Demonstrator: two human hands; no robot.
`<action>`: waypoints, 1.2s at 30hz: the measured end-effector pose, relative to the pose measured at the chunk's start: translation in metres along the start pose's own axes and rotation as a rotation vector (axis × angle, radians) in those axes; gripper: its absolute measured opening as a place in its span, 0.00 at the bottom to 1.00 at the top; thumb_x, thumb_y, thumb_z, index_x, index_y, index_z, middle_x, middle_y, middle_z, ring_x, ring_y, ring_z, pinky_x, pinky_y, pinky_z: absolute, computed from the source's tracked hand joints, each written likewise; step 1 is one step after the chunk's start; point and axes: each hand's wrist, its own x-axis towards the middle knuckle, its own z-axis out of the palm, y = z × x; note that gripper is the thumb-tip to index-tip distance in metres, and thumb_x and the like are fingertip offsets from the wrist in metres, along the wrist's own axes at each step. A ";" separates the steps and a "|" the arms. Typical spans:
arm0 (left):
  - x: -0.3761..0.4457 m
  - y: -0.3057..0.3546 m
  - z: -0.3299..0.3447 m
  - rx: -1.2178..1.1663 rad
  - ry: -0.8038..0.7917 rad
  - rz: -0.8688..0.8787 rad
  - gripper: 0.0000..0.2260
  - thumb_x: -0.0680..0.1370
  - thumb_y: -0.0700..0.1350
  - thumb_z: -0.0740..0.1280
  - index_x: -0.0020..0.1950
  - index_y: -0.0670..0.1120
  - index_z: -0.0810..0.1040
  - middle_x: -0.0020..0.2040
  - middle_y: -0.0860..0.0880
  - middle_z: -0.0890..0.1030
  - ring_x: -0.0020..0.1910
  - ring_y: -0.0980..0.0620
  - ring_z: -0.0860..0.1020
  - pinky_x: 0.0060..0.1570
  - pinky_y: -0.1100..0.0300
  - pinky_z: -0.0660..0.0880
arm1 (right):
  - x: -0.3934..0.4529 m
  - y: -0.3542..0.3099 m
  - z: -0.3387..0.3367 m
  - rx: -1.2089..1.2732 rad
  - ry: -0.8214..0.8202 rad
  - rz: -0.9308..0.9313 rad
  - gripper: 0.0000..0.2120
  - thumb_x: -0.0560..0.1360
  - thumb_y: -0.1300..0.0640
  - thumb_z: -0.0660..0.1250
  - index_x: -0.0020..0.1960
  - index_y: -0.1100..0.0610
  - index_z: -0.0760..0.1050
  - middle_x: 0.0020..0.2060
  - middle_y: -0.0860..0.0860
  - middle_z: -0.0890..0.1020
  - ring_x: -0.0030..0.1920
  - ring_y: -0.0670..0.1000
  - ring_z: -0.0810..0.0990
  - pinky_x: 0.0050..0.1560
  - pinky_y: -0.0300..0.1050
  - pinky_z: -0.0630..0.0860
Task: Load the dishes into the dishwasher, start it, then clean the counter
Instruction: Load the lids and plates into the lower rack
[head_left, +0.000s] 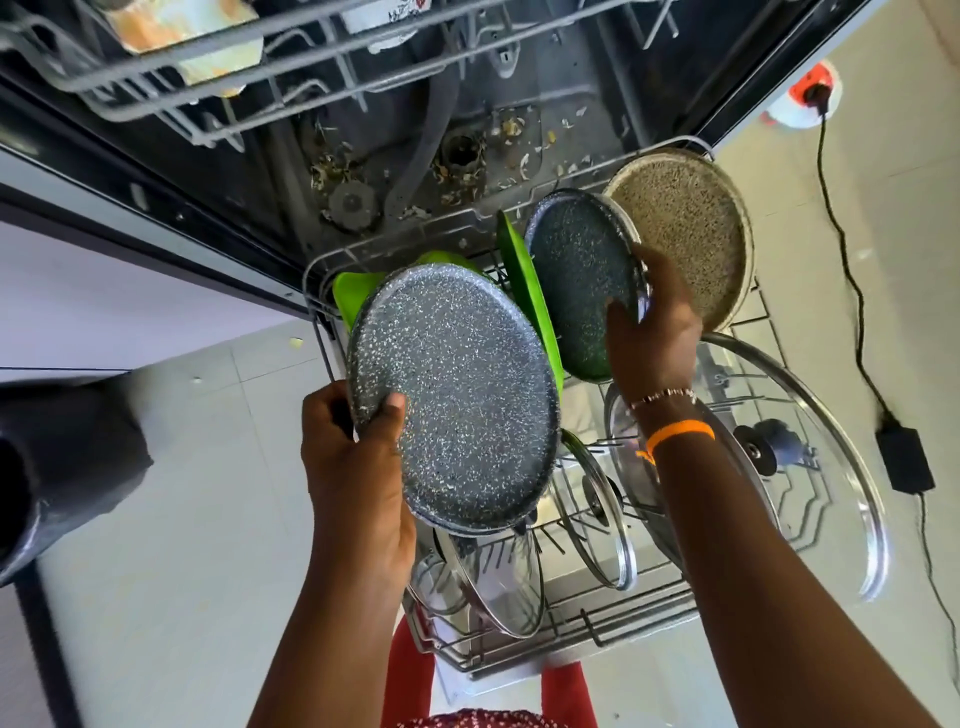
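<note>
Lower rack (623, 631) holds glass lids, green plates, tan plate; left hand (358, 457) grips grey speckled plate (457, 395), right hand (652, 332) pinches dark speckled plate (576, 291)

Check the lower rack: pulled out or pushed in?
Pulled out. The lower rack sits over the floor tiles in front of the open dishwasher tub, whose bare, debris-strewn bottom shows behind it.

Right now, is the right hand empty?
No. The right hand grips the rim of the dark green speckled plate standing in the lower rack.
</note>
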 end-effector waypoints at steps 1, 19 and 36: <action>0.000 0.000 -0.001 -0.017 0.004 -0.011 0.11 0.76 0.33 0.65 0.45 0.50 0.72 0.44 0.48 0.77 0.44 0.51 0.74 0.52 0.51 0.72 | -0.009 0.000 -0.005 0.010 -0.007 -0.028 0.22 0.66 0.68 0.63 0.60 0.65 0.73 0.54 0.61 0.79 0.54 0.59 0.77 0.54 0.41 0.68; -0.059 -0.014 0.050 0.017 -0.240 -0.198 0.13 0.80 0.37 0.58 0.63 0.47 0.72 0.57 0.46 0.80 0.56 0.45 0.78 0.60 0.45 0.72 | -0.058 -0.014 -0.131 0.992 -0.271 0.839 0.14 0.74 0.69 0.61 0.58 0.65 0.75 0.50 0.61 0.82 0.47 0.59 0.82 0.48 0.55 0.80; -0.139 -0.030 0.166 0.297 -0.525 -0.202 0.09 0.81 0.37 0.57 0.51 0.45 0.76 0.44 0.49 0.77 0.44 0.53 0.75 0.46 0.66 0.70 | 0.074 0.085 -0.220 0.396 0.078 0.230 0.07 0.70 0.67 0.65 0.44 0.57 0.76 0.38 0.48 0.79 0.41 0.48 0.74 0.45 0.43 0.71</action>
